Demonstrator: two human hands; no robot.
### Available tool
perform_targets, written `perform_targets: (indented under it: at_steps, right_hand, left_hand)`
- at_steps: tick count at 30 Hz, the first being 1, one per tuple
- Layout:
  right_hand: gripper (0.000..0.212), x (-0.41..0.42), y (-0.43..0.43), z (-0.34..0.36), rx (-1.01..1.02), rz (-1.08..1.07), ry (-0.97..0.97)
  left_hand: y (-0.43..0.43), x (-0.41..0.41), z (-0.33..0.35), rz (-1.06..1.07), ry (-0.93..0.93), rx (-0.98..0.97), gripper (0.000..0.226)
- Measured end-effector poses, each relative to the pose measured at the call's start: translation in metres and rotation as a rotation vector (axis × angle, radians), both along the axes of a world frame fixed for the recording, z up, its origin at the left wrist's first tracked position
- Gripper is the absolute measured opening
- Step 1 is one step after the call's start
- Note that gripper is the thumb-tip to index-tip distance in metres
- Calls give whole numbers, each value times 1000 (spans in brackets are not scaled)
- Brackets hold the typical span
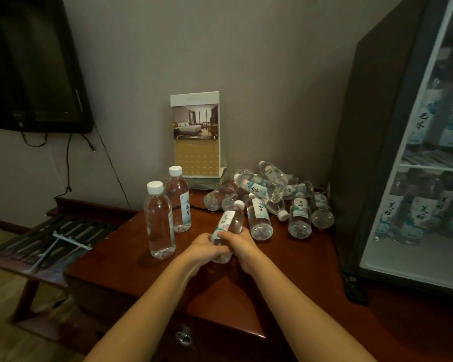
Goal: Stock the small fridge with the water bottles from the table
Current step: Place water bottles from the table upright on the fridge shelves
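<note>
Dark wooden table (293, 273) against a grey wall, a small fridge (372, 152) standing on its right end. Item in hand: one small water bottle (230, 223), clear with a white cap and a pale printed label, lifted over the middle of the table. Left hand (203, 246) and right hand (241, 244) both wrap its lower half, fingers curled round the body from either side; cap and upper label stand free above them. Long axis: tilted, base low and toward the person, cap pointing up, away and a little right. Destination: the fridge lies to the right of the grip, well apart from it, with labelled bottles already showing on two shelves; whether a glass door covers them cannot be told. Right hand is the nearer to it, so a one-handed carry rightward looks the likely move, the bottle brought upright to match those on the shelves. Remaining stock: two tall bottles (159, 220) upright just left of the hands; a heap of small bottles (267, 194) lying at mixed angles behind, near the fridge. Also present: a standing calendar card (196, 134) at the wall.
</note>
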State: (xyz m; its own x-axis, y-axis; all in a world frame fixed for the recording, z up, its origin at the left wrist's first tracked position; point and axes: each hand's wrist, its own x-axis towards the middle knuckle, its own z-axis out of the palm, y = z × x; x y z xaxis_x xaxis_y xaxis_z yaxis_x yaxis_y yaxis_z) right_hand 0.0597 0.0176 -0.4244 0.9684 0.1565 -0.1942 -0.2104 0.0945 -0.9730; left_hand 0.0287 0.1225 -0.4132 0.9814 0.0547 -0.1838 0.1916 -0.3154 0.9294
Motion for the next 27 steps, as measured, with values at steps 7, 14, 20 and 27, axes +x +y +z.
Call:
perform_targets:
  at_steps: [7,14,20,27]
  right_hand:
    - [67,-20,-23,-1,142,20,-42]
    - [87,-45,-50,2,6,154,-176]
    - [84,-74,-80,18,-104,198,-333]
    - [72,-98,-130,23,-200,124,-378]
  left_hand:
    - [-10,-15,-12,-9,-124,-1,72]
    - [-24,-41,-31,-83,-239,68,90]
    - [-48,-55,-26,-183,-270,-93,73]
    - [-90,-63,-25,-180,-351,27,67]
